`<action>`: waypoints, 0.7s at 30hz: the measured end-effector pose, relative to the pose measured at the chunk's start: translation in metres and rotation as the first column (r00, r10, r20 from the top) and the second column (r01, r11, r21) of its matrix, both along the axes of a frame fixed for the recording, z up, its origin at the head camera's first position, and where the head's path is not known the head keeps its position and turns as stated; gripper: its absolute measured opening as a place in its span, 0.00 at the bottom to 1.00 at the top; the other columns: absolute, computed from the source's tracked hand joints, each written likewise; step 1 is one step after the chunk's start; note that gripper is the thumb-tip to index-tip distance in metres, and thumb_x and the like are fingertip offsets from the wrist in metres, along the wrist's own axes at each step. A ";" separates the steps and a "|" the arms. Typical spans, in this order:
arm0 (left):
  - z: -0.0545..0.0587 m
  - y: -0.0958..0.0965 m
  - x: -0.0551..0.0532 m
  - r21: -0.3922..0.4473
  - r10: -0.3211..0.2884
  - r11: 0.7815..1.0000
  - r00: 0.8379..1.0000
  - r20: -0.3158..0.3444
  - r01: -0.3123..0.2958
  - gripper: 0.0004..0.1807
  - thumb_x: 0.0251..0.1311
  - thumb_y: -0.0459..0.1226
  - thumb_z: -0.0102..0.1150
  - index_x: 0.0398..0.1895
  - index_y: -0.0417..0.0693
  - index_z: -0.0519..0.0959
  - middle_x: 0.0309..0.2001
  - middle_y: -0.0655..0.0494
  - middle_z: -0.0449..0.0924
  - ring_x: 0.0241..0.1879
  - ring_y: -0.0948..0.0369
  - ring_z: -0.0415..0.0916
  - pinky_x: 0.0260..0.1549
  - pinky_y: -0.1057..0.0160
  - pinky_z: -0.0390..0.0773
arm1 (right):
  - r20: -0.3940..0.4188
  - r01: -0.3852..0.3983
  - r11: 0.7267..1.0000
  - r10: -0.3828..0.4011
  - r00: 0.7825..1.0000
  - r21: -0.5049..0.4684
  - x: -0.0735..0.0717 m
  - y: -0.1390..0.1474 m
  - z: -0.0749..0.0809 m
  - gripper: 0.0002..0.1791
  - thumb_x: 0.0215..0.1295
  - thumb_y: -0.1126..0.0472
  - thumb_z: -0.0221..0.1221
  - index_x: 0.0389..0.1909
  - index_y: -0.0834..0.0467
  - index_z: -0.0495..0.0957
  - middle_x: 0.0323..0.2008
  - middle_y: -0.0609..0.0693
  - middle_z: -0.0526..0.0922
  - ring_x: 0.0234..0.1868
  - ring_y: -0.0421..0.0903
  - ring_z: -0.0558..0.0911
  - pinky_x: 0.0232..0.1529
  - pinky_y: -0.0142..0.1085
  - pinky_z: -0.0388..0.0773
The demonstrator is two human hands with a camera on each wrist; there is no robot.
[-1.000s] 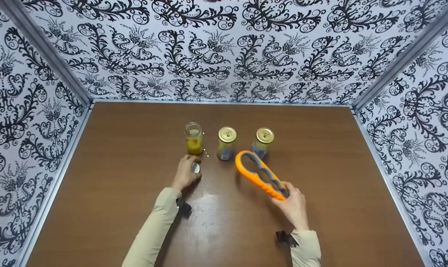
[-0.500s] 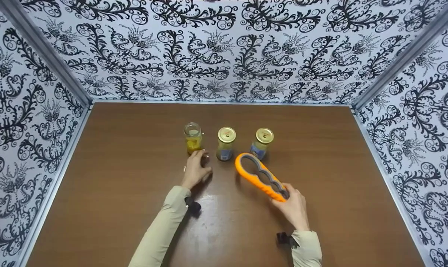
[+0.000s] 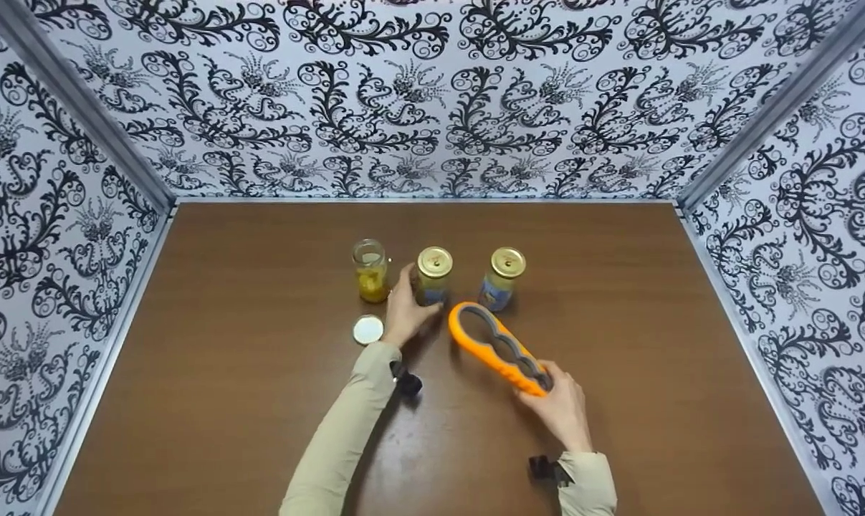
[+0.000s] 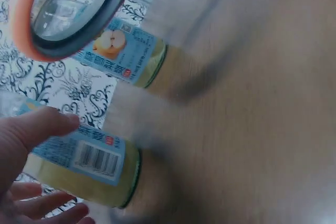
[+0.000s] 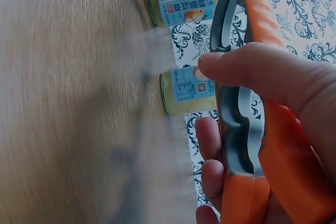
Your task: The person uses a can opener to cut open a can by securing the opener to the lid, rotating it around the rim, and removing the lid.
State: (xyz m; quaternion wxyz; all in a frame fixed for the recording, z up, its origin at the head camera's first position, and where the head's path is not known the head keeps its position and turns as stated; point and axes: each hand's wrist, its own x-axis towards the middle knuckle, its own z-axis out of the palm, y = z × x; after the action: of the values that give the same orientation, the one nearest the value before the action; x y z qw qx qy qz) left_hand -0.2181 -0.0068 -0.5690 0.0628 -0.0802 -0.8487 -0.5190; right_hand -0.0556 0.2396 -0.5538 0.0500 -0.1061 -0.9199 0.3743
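Brown wooden tabletop (image 3: 618,401) bore three jars; the left hand (image 3: 406,309) curled around the gold-lidded middle glass jar (image 3: 432,275), steadying it, while the right hand (image 3: 562,407) gripped the orange plastic jar opener (image 3: 495,347) alongside.

Left hand (image 3: 404,312) gripped middle jar (image 3: 432,276); right hand (image 3: 562,407) held orange jar opener (image 3: 495,347); loose lid (image 3: 368,330) lay on tabletop (image 3: 224,373).
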 end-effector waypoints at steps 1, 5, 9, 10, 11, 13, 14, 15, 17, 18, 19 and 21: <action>-0.001 0.001 -0.002 0.004 0.014 1.000 1.000 0.001 -0.014 0.46 0.40 0.30 0.77 0.65 0.35 0.62 0.55 0.37 0.74 0.55 0.44 0.72 0.54 0.50 0.71 | 0.004 0.002 1.000 -0.002 1.000 -0.003 0.000 0.000 0.000 0.29 0.41 0.60 0.75 0.48 0.63 0.80 0.35 0.57 0.80 0.35 0.55 0.78 0.37 0.47 0.71; -0.007 0.001 -0.009 0.015 0.026 1.000 1.000 -0.001 -0.026 0.45 0.39 0.31 0.78 0.63 0.35 0.64 0.54 0.37 0.75 0.54 0.44 0.73 0.54 0.50 0.71 | 0.009 0.010 1.000 -0.010 1.000 0.003 0.002 0.000 -0.001 0.29 0.41 0.60 0.75 0.48 0.62 0.80 0.35 0.57 0.81 0.35 0.55 0.78 0.36 0.47 0.72; -0.012 0.000 -0.014 0.045 -0.008 0.999 0.998 0.061 0.005 0.44 0.42 0.34 0.77 0.64 0.37 0.65 0.55 0.39 0.75 0.55 0.45 0.73 0.56 0.50 0.70 | 0.002 0.007 1.000 -0.007 1.000 0.004 0.004 0.001 -0.002 0.28 0.42 0.59 0.75 0.47 0.62 0.80 0.35 0.57 0.81 0.35 0.54 0.78 0.36 0.47 0.71; -0.013 0.000 -0.014 0.062 -0.021 0.998 0.996 0.083 0.016 0.44 0.43 0.34 0.76 0.65 0.38 0.65 0.56 0.40 0.75 0.55 0.46 0.73 0.56 0.51 0.69 | 0.001 0.008 1.000 -0.008 1.000 -0.002 0.004 0.001 -0.002 0.28 0.42 0.59 0.75 0.47 0.61 0.80 0.35 0.56 0.81 0.35 0.54 0.78 0.36 0.46 0.71; -0.014 0.000 -0.015 0.076 -0.034 0.997 0.994 0.100 0.027 0.44 0.43 0.35 0.76 0.65 0.39 0.64 0.56 0.41 0.75 0.56 0.47 0.72 0.56 0.51 0.69 | -0.003 0.006 1.000 -0.006 1.000 -0.007 0.005 0.001 -0.002 0.28 0.42 0.59 0.75 0.47 0.61 0.80 0.35 0.56 0.81 0.35 0.53 0.78 0.36 0.46 0.71; -0.014 -0.001 -0.016 0.100 -0.060 0.994 0.991 0.121 0.047 0.43 0.44 0.36 0.75 0.66 0.41 0.65 0.56 0.42 0.75 0.56 0.48 0.72 0.57 0.51 0.68 | -0.006 0.005 1.000 -0.005 1.000 -0.026 0.006 0.002 -0.003 0.28 0.43 0.59 0.75 0.47 0.62 0.80 0.35 0.56 0.82 0.35 0.52 0.78 0.36 0.45 0.71; -0.014 -0.001 -0.016 0.110 -0.071 0.992 0.990 0.123 0.058 0.43 0.45 0.36 0.75 0.66 0.41 0.65 0.56 0.42 0.75 0.56 0.48 0.72 0.57 0.51 0.68 | -0.007 0.003 0.999 -0.003 1.000 -0.032 0.006 0.001 -0.004 0.28 0.43 0.59 0.75 0.47 0.62 0.80 0.36 0.56 0.82 0.35 0.52 0.78 0.36 0.45 0.72; -0.014 -0.001 -0.017 0.119 -0.083 0.991 0.989 0.124 0.068 0.43 0.45 0.36 0.75 0.66 0.41 0.65 0.56 0.42 0.75 0.56 0.48 0.72 0.57 0.51 0.68 | -0.009 0.001 0.999 -0.001 1.000 -0.036 0.007 0.001 -0.004 0.28 0.43 0.59 0.76 0.47 0.62 0.80 0.36 0.55 0.82 0.34 0.51 0.78 0.37 0.44 0.72; -0.014 0.000 -0.018 0.120 -0.096 0.989 0.989 0.111 0.082 0.42 0.44 0.35 0.75 0.65 0.40 0.65 0.55 0.42 0.76 0.55 0.48 0.72 0.56 0.51 0.69 | -0.009 -0.004 0.999 0.004 1.000 -0.032 0.008 0.001 -0.005 0.28 0.43 0.59 0.76 0.47 0.62 0.80 0.35 0.55 0.82 0.34 0.51 0.78 0.36 0.44 0.72; -0.014 0.000 -0.018 0.118 -0.100 0.989 0.989 0.106 0.087 0.41 0.44 0.35 0.74 0.64 0.40 0.66 0.54 0.42 0.76 0.54 0.48 0.73 0.55 0.51 0.69 | -0.008 -0.008 0.999 0.008 1.000 -0.031 0.008 0.000 -0.005 0.28 0.43 0.60 0.76 0.47 0.62 0.80 0.35 0.55 0.82 0.34 0.50 0.78 0.36 0.44 0.72; -0.015 0.000 -0.018 0.119 -0.102 0.989 0.990 0.102 0.090 0.39 0.44 0.34 0.74 0.62 0.39 0.67 0.53 0.42 0.77 0.53 0.48 0.74 0.55 0.51 0.70 | -0.006 -0.013 1.000 0.013 1.000 -0.027 0.009 -0.001 -0.005 0.28 0.43 0.59 0.76 0.47 0.62 0.80 0.35 0.55 0.81 0.33 0.50 0.77 0.36 0.44 0.72; -0.015 0.002 -0.018 0.126 -0.109 0.987 0.990 0.094 0.097 0.37 0.44 0.32 0.73 0.60 0.38 0.69 0.50 0.42 0.78 0.51 0.47 0.74 0.53 0.52 0.71 | -0.001 -0.019 1.000 0.019 1.000 -0.018 0.010 -0.002 -0.005 0.28 0.42 0.59 0.76 0.47 0.61 0.80 0.34 0.55 0.80 0.33 0.50 0.77 0.35 0.43 0.71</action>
State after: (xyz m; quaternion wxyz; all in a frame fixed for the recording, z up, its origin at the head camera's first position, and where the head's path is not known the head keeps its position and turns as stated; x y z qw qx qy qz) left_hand -0.2365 -0.0052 -0.5837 -0.0025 -0.0938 -0.8124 -0.5756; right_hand -0.0459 0.2375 -0.5591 0.0457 -0.0978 -0.9174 0.3831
